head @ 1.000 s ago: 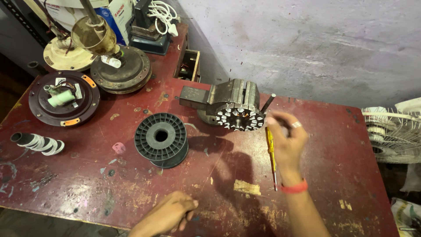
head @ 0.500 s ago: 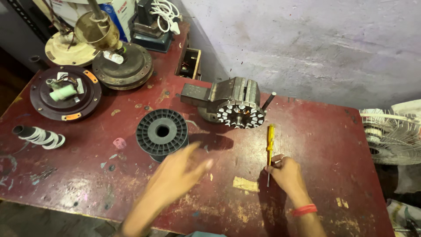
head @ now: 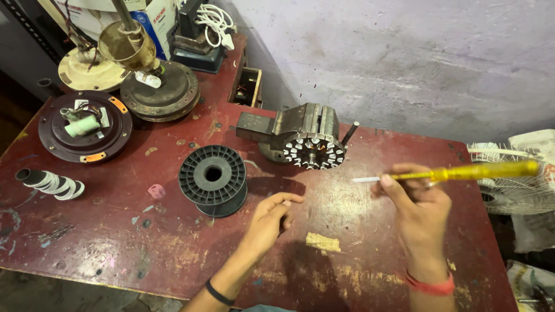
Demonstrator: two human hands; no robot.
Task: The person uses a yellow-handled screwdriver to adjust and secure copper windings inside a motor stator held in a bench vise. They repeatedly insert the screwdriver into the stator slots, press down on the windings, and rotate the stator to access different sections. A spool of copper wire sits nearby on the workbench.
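The right hand (head: 419,205) is pinching a yellow-handled screwdriver (head: 462,172) level, tip aiming left toward the vise-clamped wound metal stator (head: 315,151), while the left hand (head: 269,222) is resting loosely open and empty on the worn red surface (head: 115,231).

A black plastic spool (head: 213,179) stood on the red table (head: 104,231); two round fan motor housings (head: 84,125) lay far left.
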